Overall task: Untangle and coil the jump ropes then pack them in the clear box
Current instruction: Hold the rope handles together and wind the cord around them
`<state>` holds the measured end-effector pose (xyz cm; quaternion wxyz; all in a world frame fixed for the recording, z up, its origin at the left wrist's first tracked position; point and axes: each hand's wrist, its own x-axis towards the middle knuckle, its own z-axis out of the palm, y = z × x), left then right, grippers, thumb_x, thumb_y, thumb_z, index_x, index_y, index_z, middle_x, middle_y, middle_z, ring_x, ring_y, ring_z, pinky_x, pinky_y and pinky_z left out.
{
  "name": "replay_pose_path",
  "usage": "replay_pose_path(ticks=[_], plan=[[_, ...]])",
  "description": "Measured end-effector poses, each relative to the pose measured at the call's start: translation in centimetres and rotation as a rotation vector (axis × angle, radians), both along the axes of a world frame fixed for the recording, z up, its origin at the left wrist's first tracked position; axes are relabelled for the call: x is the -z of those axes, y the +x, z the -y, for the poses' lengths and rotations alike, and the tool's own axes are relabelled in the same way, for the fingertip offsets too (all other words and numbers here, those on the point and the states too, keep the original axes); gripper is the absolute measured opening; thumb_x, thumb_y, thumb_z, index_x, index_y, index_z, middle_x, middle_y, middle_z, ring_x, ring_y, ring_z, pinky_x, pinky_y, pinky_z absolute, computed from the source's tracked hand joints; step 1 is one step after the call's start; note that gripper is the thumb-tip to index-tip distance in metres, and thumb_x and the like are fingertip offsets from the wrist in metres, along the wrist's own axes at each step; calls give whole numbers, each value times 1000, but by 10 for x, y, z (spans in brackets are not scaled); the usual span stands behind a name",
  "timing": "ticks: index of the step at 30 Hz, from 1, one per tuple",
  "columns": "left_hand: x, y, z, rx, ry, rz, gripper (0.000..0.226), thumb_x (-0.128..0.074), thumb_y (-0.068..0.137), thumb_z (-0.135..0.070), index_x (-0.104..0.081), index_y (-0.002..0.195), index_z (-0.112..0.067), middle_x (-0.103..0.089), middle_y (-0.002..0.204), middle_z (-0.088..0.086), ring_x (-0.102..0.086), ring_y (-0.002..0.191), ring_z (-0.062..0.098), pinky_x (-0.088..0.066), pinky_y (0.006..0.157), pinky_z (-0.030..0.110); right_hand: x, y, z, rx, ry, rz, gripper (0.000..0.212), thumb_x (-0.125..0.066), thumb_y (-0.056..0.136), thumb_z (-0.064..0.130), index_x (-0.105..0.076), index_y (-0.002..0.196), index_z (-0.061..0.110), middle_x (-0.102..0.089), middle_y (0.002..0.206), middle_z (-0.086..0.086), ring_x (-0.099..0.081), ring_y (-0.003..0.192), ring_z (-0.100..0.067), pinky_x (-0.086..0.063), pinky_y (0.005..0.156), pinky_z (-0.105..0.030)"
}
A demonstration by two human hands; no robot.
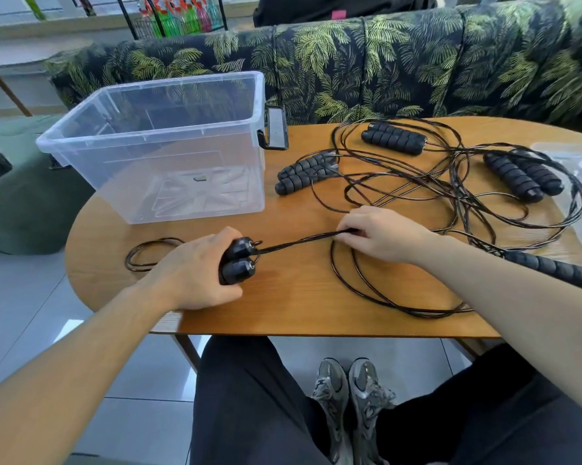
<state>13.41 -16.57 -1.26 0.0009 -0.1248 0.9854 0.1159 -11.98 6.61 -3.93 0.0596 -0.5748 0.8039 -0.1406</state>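
- Head view: seated person works at a wooden table (282, 297); left hand (195, 273) wraps a pair of black handles (237, 260) held side by side, caps facing right
- Right hand (380, 234) pinches the doubled cord (303, 241) running from those handles; cord looks taut btwn the two hands
- Rest of that rope drops off the right hand into loose loops (383, 297) on the table toward the near edge; a small loop (148, 255) shows beyond the left hand
- Clear box (168, 146) stands open at table's far left, w/ no ropes packed yet
- Three more handle pairs (393, 137) lie well apart to the right, cords crossed in a tangle (450, 182); a further handle (564, 271) pokes out past the right forearm
- Handling, as judged: cord thin, slick, springy, prob. light; likely to spring out of a coil unless pinched. Foam-ribbed handles offer the firm hold
- Grip-wise: handles sit inside the left fist, cord leaves at the caps, so coiling can start right at the hand
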Motion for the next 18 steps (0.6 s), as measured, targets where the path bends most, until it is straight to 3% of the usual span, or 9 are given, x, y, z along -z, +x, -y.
replay_pose_path(ticks=[4,7,9,11,12,14,15,17,18], plan=[[2,2,13,-71,-11,67,56,-76,76,-41,-39,117,-33,-57,98,-11,-57,88,8,-45,71,26,-5,0,4,-43,-19,-20,33,-49,103,39,-67,126,24,-62,106,11,-56,106,-14,-48,97,-36],[3,-3,13,-57,7,71,65,-77,76,-41,-42,130,-28,-55,125,-6,-54,118,19,-46,99,34,-13,13,11,-45,-83,-9,35,-44,102,46,-66,126,31,-61,105,18,-60,102,-12,-52,89,-36],[6,-8,7,6,-36,6,76,-74,74,-47,-41,139,-25,-36,158,1,-28,149,19,-20,125,39,-19,25,17,-72,-99,-39,40,-37,101,53,-64,126,36,-65,109,18,-63,101,-13,-54,80,-35],[5,-14,-3,95,-68,-102,74,-65,70,-54,-43,134,-25,-10,170,-3,4,156,7,6,125,30,-24,37,24,-115,-107,-72,44,-33,100,56,-62,127,38,-67,112,16,-64,101,-14,-54,76,-35],[4,-18,-9,127,-48,-140,74,-64,69,-54,-43,134,-25,-6,170,-6,11,154,2,10,123,26,-25,43,27,-135,-123,-62,44,-32,100,56,-62,126,37,-69,112,14,-65,100,-16,-55,76,-36],[0,-23,-24,170,81,-175,81,-66,69,-49,-40,141,-24,-17,166,-10,0,154,1,1,125,27,-26,52,33,-157,-137,-28,37,-37,102,51,-62,124,33,-72,105,5,-66,92,-21,-55,74,-37],[-3,-24,-32,164,171,-167,86,-67,69,-46,-36,146,-27,-29,160,-12,-18,151,5,-14,124,31,-26,55,34,-156,-126,-12,33,-40,103,47,-61,123,32,-73,101,2,-66,88,-23,-53,72,-37],[-6,-25,-41,155,289,-133,80,-69,68,-42,-37,141,-31,-51,130,-14,-53,116,3,-44,99,30,-25,58,35,-140,-85,3,23,-43,104,38,-58,118,26,-70,89,2,-62,81,-26,-47,69,-35],[-5,-26,-43,158,295,-128,71,-71,69,-39,-39,132,-30,-52,113,-15,-55,97,2,-46,83,27,-24,59,34,-132,-54,11,16,-44,105,36,-54,110,25,-65,81,4,-59,76,-26,-43,67,-34]])
